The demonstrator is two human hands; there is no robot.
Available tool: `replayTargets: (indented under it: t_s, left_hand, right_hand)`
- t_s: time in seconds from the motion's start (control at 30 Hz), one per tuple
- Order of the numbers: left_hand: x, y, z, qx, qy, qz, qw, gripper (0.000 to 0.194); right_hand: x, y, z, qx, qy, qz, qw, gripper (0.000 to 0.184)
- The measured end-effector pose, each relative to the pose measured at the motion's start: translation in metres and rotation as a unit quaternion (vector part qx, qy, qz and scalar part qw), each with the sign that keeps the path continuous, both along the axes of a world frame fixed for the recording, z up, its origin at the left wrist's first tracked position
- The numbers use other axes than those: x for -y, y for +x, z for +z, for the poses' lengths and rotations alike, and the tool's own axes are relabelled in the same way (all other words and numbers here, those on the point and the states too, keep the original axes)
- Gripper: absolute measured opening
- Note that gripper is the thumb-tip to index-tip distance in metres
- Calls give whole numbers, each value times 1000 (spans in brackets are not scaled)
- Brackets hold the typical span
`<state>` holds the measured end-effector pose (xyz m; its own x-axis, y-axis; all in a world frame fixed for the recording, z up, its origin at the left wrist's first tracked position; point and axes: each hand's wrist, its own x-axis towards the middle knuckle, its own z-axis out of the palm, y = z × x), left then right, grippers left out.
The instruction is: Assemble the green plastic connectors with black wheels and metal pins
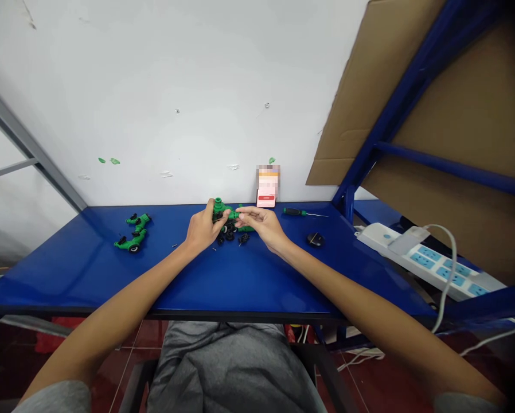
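Over the back middle of the table, my left hand point(201, 229) is closed round a green plastic piece point(219, 203) with a round knob-like top. My right hand point(264, 228) pinches at the right end of that same piece, its fingertips close to my left thumb. Whether a smaller part sits between the right fingertips I cannot make out. Just below the hands lie several small black parts point(243, 238), some round like wheels. More green plastic is partly hidden behind my fingers.
Two joined-looking green and black assemblies point(131, 244) lie on the blue table point(240, 287) at left. A screwdriver point(295, 211), a round black object point(315, 239) and a propped phone point(266, 192) are behind or right. A white power strip point(429, 261) sits at far right.
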<state>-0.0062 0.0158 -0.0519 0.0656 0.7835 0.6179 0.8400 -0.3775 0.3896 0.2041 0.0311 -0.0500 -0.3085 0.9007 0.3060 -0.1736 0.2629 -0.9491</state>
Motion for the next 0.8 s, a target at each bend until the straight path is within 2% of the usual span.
replayTargets:
  t_s: [0.13, 0.3, 0.5, 0.63, 0.8]
  left_hand:
    - [2, 2, 4, 61, -12, -17, 998, 44]
    - [2, 1, 11, 171, -71, -82, 979, 33]
    - [1, -4, 16, 155, -154, -162, 962, 34]
    - [-3, -8, 17, 152, -128, -118, 973, 33]
    - [-7, -15, 20, 152, -100, -45, 982, 33]
  right_hand:
    - [-4, 3, 0, 30, 30, 0, 999, 46]
    - [-11, 8, -3, 69, 83, -11, 994, 36]
    - [-13, 13, -3, 113, 136, -82, 981, 28]
    - [-15, 16, -4, 188, 211, -118, 952, 20]
    - [-19, 18, -11, 285, 288, -104, 909, 16]
